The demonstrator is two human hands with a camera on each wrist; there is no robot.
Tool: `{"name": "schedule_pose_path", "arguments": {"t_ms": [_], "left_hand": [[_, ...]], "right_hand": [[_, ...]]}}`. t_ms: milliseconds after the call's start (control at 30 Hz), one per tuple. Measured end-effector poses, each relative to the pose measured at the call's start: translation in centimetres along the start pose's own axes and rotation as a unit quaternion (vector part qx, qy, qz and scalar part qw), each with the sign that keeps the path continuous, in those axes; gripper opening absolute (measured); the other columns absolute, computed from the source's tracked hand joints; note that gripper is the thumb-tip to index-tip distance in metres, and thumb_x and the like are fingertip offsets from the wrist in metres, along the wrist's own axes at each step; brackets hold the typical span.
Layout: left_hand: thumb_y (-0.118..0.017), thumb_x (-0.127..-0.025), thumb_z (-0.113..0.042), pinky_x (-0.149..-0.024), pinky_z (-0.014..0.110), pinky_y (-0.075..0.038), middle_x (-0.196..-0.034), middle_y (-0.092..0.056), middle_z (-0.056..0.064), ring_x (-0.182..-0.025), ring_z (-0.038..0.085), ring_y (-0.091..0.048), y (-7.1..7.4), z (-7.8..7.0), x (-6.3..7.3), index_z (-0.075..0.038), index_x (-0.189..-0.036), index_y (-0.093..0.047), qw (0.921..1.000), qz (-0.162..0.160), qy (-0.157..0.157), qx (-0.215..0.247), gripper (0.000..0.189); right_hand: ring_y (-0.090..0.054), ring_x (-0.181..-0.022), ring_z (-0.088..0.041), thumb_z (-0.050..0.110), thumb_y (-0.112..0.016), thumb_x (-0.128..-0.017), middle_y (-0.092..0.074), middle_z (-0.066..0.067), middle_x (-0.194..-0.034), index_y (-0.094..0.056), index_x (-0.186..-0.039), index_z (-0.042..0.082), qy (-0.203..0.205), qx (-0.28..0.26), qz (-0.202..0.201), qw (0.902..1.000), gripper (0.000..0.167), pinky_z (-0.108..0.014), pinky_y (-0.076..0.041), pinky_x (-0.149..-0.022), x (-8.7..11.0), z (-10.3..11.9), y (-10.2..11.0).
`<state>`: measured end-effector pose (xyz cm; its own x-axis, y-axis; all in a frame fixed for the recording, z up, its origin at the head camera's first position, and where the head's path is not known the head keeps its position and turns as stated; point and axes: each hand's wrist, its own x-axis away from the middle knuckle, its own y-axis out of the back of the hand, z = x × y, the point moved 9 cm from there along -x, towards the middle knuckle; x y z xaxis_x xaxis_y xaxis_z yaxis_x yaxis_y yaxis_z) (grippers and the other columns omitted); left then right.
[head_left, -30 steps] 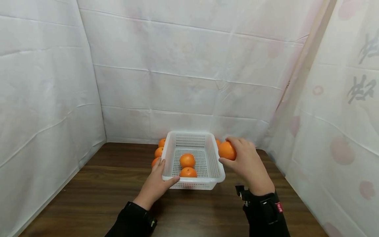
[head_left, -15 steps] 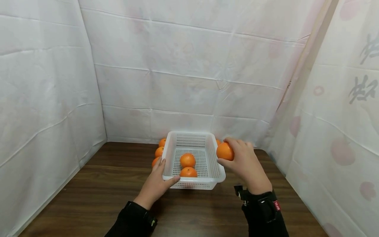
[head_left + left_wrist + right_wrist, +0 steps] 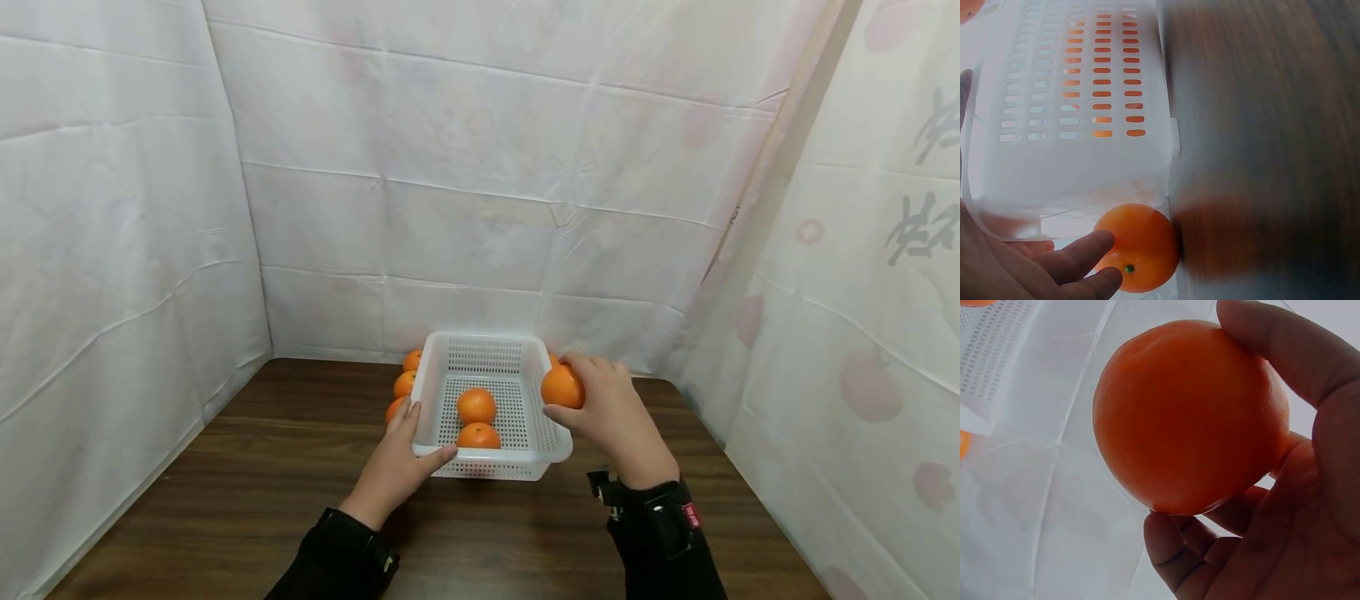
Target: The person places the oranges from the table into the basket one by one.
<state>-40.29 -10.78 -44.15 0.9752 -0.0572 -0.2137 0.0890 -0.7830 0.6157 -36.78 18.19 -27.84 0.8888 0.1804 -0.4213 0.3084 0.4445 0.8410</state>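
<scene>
Your right hand (image 3: pixel 613 412) had fingers and thumb curled round an orange (image 3: pixel 562 387), right of lower centre. Your left hand (image 3: pixel 392 479), fingers spread wide, touched the white basket (image 3: pixel 525 457) at its lower-left corner; two loose oranges (image 3: pixel 476 406) lay inside, lower centre.

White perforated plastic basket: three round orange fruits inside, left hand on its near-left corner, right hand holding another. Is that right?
No, not three: the head view shows two round orange fruits inside the white perforated plastic basket; left hand on its near-left corner, right hand holding another fruit.
</scene>
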Motion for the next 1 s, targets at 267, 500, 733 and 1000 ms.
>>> {"name": "schedule_pose_path", "arguments": {"t_ms": [267, 500, 733, 1000], "left_hand": [[-0.074, -0.090, -0.068, -0.116, 0.070, -0.042, -0.181, -0.010, 0.010, -0.157, 0.044, -0.037, -0.1, 0.1, 0.0, -0.012, -0.171, -0.024, 0.9999, 0.009, 0.008, -0.006, 0.111], [-0.074, -0.089, -0.069, -0.115, 0.071, -0.042, -0.180, -0.011, 0.011, -0.156, 0.045, -0.038, -0.1, 0.2, -0.1, -0.014, -0.171, -0.023, 0.9999, 0.008, 0.007, -0.002, 0.111], [-0.074, -0.090, -0.068, -0.116, 0.071, -0.041, -0.181, -0.010, 0.010, -0.157, 0.044, -0.036, -0.1, 0.2, 0.1, -0.013, -0.171, -0.023, 0.9999, 0.010, 0.010, -0.002, 0.111], [-0.077, -0.089, -0.066, -0.117, 0.071, -0.039, -0.181, -0.009, 0.009, -0.158, 0.044, -0.034, -0.2, 0.1, 0.2, -0.012, -0.171, -0.022, 0.9998, 0.012, 0.014, 0.004, 0.112]], "right_hand": [[-0.057, -0.112, -0.035, 0.034, -0.089, -0.086, -0.071, -0.008, -0.128, -0.063, -0.140, 0.015, 0.011, -0.006, 0.006, 0.9999, 0.063, -0.046, -0.051, -0.083, -0.3, 0.2, -0.7], [-0.060, -0.099, -0.026, 0.037, -0.088, -0.086, -0.070, -0.001, -0.116, -0.063, -0.138, 0.021, 0.013, -0.023, 0.040, 0.9989, 0.060, -0.038, -0.052, -0.078, -0.7, 0.4, -2.1], [-0.061, -0.090, -0.020, 0.035, -0.089, -0.086, -0.069, 0.002, -0.105, -0.067, -0.124, 0.021, 0.000, -0.028, 0.067, 0.9974, 0.046, -0.033, -0.052, -0.072, -0.8, 0.3, -3.2], [-0.057, -0.093, -0.021, 0.041, -0.086, -0.086, -0.067, 0.001, -0.105, -0.066, -0.129, 0.021, -0.022, -0.011, 0.106, 0.9941, 0.051, -0.034, -0.050, -0.073, -0.6, 0.0, -4.7]]}}
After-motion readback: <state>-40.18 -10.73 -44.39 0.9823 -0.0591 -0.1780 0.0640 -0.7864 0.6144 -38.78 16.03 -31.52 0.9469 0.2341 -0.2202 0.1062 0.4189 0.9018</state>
